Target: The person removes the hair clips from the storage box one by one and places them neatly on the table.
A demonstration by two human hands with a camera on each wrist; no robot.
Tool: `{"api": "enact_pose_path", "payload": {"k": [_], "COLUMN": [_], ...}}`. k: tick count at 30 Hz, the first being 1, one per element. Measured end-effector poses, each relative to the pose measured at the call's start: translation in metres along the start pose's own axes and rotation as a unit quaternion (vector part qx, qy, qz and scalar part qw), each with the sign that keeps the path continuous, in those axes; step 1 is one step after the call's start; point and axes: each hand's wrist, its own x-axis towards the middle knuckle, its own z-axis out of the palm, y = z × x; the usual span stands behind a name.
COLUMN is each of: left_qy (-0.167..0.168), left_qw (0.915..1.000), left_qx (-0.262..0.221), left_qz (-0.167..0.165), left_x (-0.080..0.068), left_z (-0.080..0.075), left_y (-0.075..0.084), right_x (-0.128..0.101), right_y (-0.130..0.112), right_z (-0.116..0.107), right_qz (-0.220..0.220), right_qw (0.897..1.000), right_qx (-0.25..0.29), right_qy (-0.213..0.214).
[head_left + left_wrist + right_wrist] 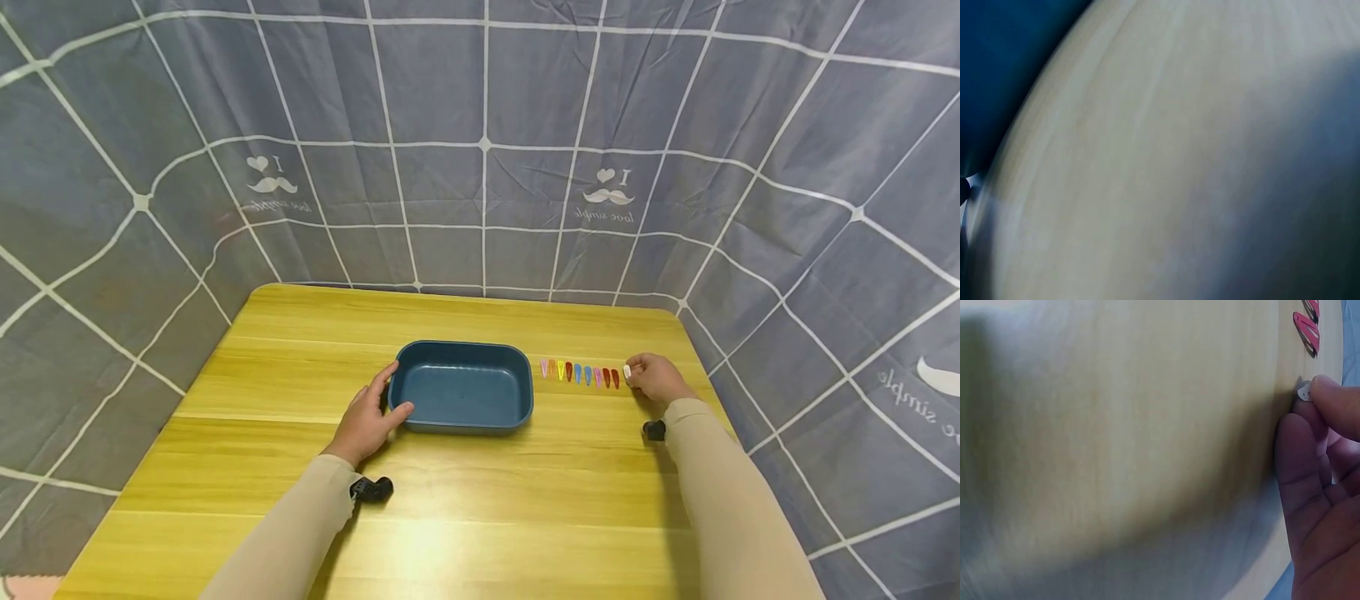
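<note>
A dark blue rectangular plastic basin (pixel 461 428) sits on the table. My left hand (pixel 366 423) rests against its left end, fingers along the side and thumb at the front left corner, straight and spread. At the right, thumb and fingertips of my right hand (pixel 657 379) pinch a white snap hair clip (pixel 627 372). In the right wrist view only a small end of the white clip (pixel 1304 393) shows; the fingers cover the rest. Left of this hand lies a row of hair clips (pixel 578 373) in pink, orange, yellow, red and blue. The nearest is a red clip (pixel 616 379).
The yellow wood-grain table (pixel 480 500) has rounded far corners. A grey curtain with white grid lines (pixel 442 183) hangs behind it and along both sides. In the left wrist view, the blurred tabletop (pixel 1116 156) fills most of the picture.
</note>
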Motion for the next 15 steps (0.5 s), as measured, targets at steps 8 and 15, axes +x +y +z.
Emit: {"api": "enact_pose_path", "payload": {"k": [8, 15], "left_qy": [-0.002, -0.003], "left_qw": [1.0000, 1.0000], "left_qx": [-0.001, -0.006], "left_qz": [-0.002, 0.005], "left_x": [0.0004, -0.0001], "left_z": [-0.0008, -0.0008], "left_y": [0.0009, 0.0021], "right_x": [0.0011, -0.0006], "right_y": [-0.0014, -0.0013], "right_z": [0.0001, 0.0016], "right_qz": [0.003, -0.020], "right_qw": [1.000, 0.999], "right_qx": [-0.003, -0.037], "right_qy": [-0.005, -0.003]}}
